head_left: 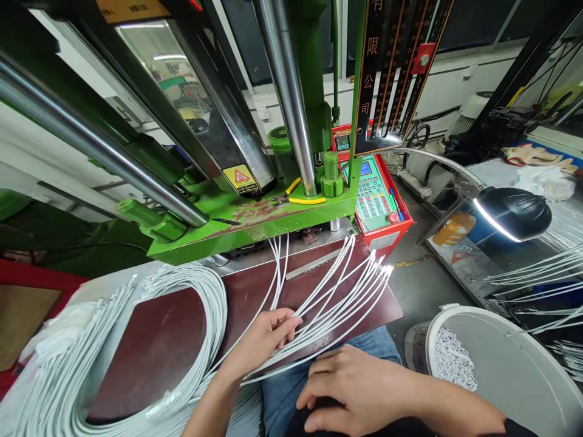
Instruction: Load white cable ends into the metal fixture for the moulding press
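Fingers (285, 321) of the left hand (266, 340) are curled loosely over a fan of white cables (337, 297), pinching a few of them against the brown board (159, 340), wrist bent and forearm rising from the lower edge of the view. Nearer still, the right hand (355, 388) lies flat, palm down, fingers half closed and holding nothing, on the person's jeans (282, 388) just past the board's near edge. Cable ends splay to the right and overhang the board's right edge; a big coil (91, 364) of the same cable loops round the board's left side. Beyond stands a green press (255, 218) with steel columns (286, 91) and a yellow warning triangle label (240, 177) (its small print is unreadable). A hanging black sign (392, 67) shows Chinese characters 有限公司. To the right sit a red keypad box (378, 200), a lit lamp (510, 212) and a white bucket (501, 364), with open floor (423, 279) between.
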{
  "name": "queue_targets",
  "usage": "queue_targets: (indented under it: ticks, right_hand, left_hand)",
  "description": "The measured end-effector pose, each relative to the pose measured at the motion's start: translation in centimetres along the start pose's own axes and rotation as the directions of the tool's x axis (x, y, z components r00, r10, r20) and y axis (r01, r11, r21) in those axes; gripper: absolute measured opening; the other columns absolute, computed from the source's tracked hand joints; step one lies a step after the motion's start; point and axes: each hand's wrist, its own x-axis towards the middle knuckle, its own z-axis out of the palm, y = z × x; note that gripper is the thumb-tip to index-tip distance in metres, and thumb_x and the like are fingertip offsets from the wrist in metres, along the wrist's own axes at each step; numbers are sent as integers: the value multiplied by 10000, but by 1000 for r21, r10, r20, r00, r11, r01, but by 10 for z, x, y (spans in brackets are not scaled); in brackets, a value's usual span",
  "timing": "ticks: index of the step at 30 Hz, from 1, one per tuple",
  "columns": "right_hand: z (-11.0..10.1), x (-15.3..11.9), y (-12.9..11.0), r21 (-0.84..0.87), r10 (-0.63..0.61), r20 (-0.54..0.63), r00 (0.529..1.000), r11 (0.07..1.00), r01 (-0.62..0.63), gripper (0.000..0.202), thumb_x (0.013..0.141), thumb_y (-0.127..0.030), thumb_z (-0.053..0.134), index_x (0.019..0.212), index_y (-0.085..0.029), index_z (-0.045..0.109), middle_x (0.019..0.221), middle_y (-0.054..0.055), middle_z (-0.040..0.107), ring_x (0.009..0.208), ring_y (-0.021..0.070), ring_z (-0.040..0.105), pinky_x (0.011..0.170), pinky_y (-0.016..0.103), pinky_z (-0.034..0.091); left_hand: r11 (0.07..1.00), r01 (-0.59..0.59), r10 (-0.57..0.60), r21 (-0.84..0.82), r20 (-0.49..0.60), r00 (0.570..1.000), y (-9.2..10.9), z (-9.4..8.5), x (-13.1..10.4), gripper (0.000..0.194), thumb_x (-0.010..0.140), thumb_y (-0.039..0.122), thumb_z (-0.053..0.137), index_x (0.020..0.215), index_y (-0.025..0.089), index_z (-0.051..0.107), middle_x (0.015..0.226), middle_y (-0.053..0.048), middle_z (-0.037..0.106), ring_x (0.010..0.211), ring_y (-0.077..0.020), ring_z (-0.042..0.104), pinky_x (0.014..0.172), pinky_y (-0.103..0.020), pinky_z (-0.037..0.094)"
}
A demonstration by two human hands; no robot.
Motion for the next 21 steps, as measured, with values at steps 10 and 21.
queue_targets:
  ticks: [10, 21]
  right_hand:
    - [10, 23, 43, -454, 69, -346, 936, 860, -232, 388, 890, -450, 529, 1121, -141, 565, 1025, 99, 599, 1015, 244, 502, 1005, 459, 314]
    - [-5, 6, 47, 337, 291, -412, 864, 929, -152, 606, 773, -537, 649, 1240, -172, 521, 1098, 100, 600, 958, 203, 554, 861, 361, 445]
  left_hand:
    - [977, 4, -16, -214, -54, 998, 5, -15, -21, 379, 848, 494, 517, 738, 137, 580, 522, 54, 436, 448, -60, 282, 433, -208, 178]
    - [955, -21, 46, -297, 77, 996, 9, -10, -37, 378, 841, 514, 520, 884, 152, 622, 622, -33, 630, 389, -79, 428, 441, -227, 274]
